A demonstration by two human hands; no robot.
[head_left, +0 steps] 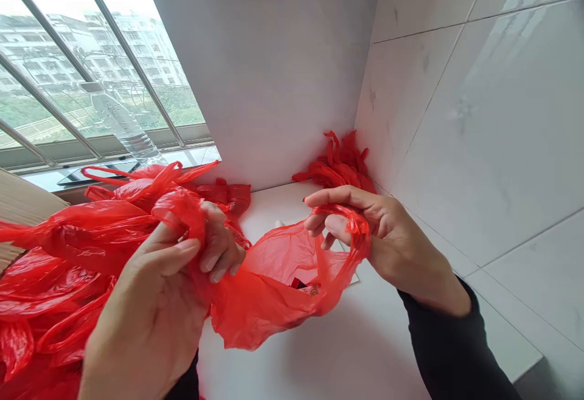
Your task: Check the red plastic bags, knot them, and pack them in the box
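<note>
A: What is seen at the far left?
B: A large heap of crumpled red plastic bags point(77, 242) is cut off by the picture's edge; what may be held inside them cannot be made out. Behind it, on the windowsill, a clear ribbed plastic bottle point(123, 123) is seen, its foot partly hidden; its fill cannot be judged.
A: And the left hand point(155, 293)?
B: Its grip is clenched on one side of a thin, translucent red plastic bag point(260, 306), the film being bunched between thumb and fingers.
A: Where is that bag?
B: It is stretched between both hands, above the white table point(347, 357), its mouth spread.
A: Is anything contained in it?
B: A small dark-and-red object point(298, 283) is glimpsed at the mouth; whether it is inside or beyond the film cannot be told.
A: Further right?
B: A smaller tangle of red plastic point(340, 166) is lodged in the corner. In front, the bag's other side is held by the right hand point(392, 242), looped around curled fingers and thumb. Both wrists are covered by black sleeves point(449, 339).
</note>
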